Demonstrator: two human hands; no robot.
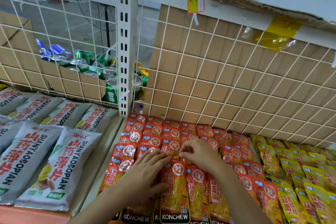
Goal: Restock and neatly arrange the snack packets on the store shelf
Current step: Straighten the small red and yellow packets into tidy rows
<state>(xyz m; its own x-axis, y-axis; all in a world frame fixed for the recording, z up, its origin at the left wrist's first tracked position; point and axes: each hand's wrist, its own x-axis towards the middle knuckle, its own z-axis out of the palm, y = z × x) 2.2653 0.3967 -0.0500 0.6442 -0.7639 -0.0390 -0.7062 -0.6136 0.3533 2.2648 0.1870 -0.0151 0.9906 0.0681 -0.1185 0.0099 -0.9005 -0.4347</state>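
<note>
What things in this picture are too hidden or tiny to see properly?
Head view:
- Red packets beneath the left hand and right hand: covered.
- Right hand's grip: hidden by its curled fingers.
- Yellow packets: cut by the right edge.
- Price tag print: too small.
- Cans: partly behind cardboard.

White shelf [103, 165], wire grid [218, 78] along back edge. Landmark: slotted post [124, 56] at back. Red packets [151, 132] in overlapping rows from post's foot forward and rightward. Yellow packets [291, 167] farther right of post, touching red ones. Grey bags [36, 160] left of post, two overlapping rows.
</note>
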